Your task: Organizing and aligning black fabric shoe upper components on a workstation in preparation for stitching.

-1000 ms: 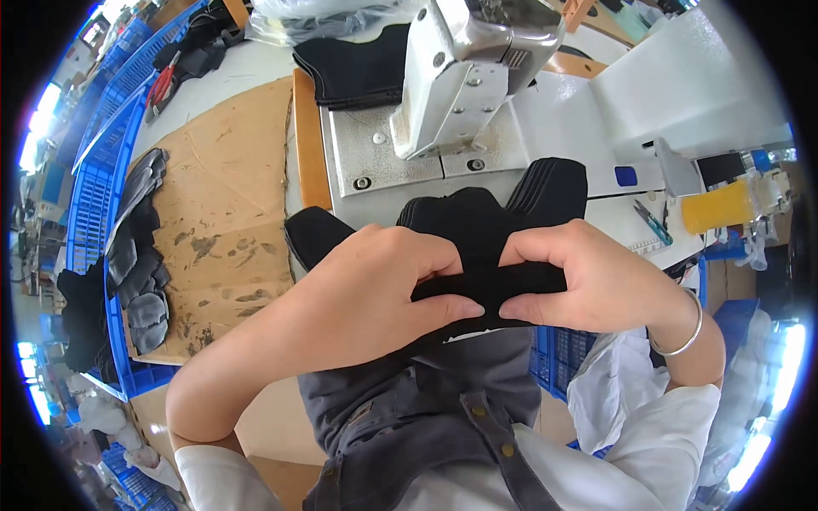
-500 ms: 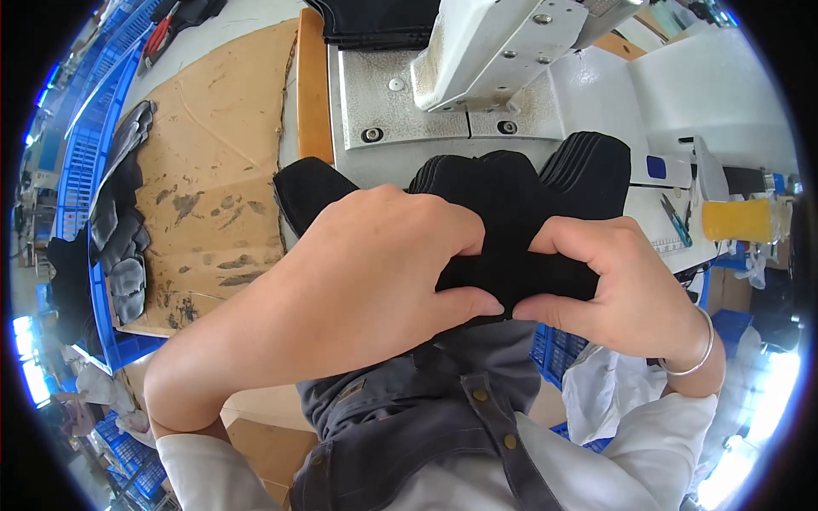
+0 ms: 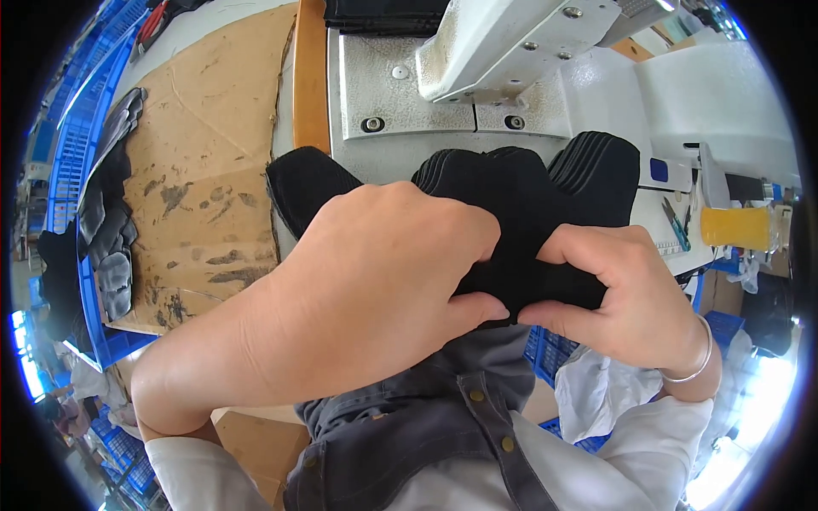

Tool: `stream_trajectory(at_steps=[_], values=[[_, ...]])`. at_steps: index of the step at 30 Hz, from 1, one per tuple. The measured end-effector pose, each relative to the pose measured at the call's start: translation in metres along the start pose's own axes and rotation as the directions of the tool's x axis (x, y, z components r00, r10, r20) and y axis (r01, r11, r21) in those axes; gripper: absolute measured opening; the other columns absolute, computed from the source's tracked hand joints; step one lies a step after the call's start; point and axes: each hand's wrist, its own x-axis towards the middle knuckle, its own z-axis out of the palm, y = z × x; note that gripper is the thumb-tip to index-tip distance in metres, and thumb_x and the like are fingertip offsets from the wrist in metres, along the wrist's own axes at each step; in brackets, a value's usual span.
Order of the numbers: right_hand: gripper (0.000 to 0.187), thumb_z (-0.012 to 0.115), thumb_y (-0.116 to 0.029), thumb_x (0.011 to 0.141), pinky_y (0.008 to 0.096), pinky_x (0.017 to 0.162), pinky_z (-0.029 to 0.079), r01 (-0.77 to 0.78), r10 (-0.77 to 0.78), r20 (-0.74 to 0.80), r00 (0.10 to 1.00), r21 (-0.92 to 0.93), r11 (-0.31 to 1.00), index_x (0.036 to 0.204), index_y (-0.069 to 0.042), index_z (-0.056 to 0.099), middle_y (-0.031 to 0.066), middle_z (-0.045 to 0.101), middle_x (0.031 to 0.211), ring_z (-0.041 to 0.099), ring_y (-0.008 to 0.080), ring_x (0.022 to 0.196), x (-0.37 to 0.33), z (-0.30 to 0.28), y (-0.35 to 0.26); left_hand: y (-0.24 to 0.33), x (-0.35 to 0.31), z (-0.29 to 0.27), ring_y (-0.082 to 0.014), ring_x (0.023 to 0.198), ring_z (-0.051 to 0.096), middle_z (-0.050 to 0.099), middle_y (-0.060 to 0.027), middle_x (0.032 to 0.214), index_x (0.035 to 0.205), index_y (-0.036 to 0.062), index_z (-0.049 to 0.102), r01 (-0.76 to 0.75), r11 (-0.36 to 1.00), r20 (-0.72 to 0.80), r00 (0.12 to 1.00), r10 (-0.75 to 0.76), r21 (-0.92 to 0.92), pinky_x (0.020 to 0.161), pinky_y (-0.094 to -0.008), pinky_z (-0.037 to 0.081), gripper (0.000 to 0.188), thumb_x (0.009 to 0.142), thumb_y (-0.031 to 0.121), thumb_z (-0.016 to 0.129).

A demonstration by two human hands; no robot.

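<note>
A stack of black fabric pieces (image 3: pixel 503 192) with wavy, lobed edges lies in front of me at the near side of the sewing machine (image 3: pixel 503 51). My left hand (image 3: pixel 400 264) is closed on the near left part of the stack, its thumb along the near edge. From the right, my right hand (image 3: pixel 609 285) pinches the same edge between thumb and curled fingers, the two thumb tips almost meeting. Several layers show at the far lobes. The left hand and wrist cover much of the stack's left side.
Cardboard (image 3: pixel 204 170) with dark smudges lies on the left, beside a blue crate (image 3: pixel 85 179) with dark pieces along it. More black pieces (image 3: pixel 388 15) are stacked behind. At right are snips (image 3: pixel 677 226) and a yellow jar (image 3: pixel 737 227). White cloth (image 3: pixel 601 396) hangs below.
Both hands keep their grip on the stack. My left hand has shifted slightly right, and the right hand's fingers sit a little lower. The view has moved slightly.
</note>
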Motion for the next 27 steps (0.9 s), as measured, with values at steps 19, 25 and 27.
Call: stream_trajectory(at_steps=[19, 25, 27], values=[[0.039, 0.082, -0.019, 0.063, 0.0411, 0.052, 0.043, -0.088, 0.104, 0.067, 0.992, -0.215, 0.973, 0.080, 0.001, 0.054, 0.0199, 0.056, 0.065, 0.056, 0.0397, 0.061, 0.014, 0.000, -0.014, -0.010, -0.019, -0.018, -0.0322, 0.058, 0.058, 0.057, -0.0097, 0.057, 0.073, 0.0035, 0.054, -0.005, 0.998, 0.050, 0.999, 0.002, 0.063, 0.051, -0.0395, 0.041, 0.029, 0.078, 0.024, 0.074], [0.037, 0.082, -0.015, 0.060, 0.0365, 0.052, 0.044, -0.106, 0.115, 0.043, 0.992, -0.182, 0.978, 0.081, 0.002, 0.057, 0.0187, 0.058, 0.067, 0.058, 0.0387, 0.062, 0.016, 0.002, -0.018, -0.016, -0.019, -0.016, -0.0322, 0.059, 0.057, 0.056, -0.0098, 0.058, 0.071, 0.0030, 0.053, -0.069, 0.997, 0.029, 0.997, 0.068, 0.033, 0.053, -0.0393, 0.041, 0.027, 0.080, 0.021, 0.071], [0.037, 0.082, -0.014, 0.060, 0.0363, 0.052, 0.045, -0.106, 0.116, 0.046, 0.992, -0.181, 0.978, 0.081, 0.002, 0.057, 0.0184, 0.058, 0.067, 0.058, 0.0385, 0.062, 0.017, 0.001, -0.019, -0.017, -0.018, -0.016, -0.0334, 0.064, 0.058, 0.058, -0.0106, 0.062, 0.071, 0.0033, 0.054, -0.046, 0.997, 0.060, 0.997, 0.043, 0.056, 0.056, -0.0409, 0.042, 0.027, 0.081, 0.022, 0.070]])
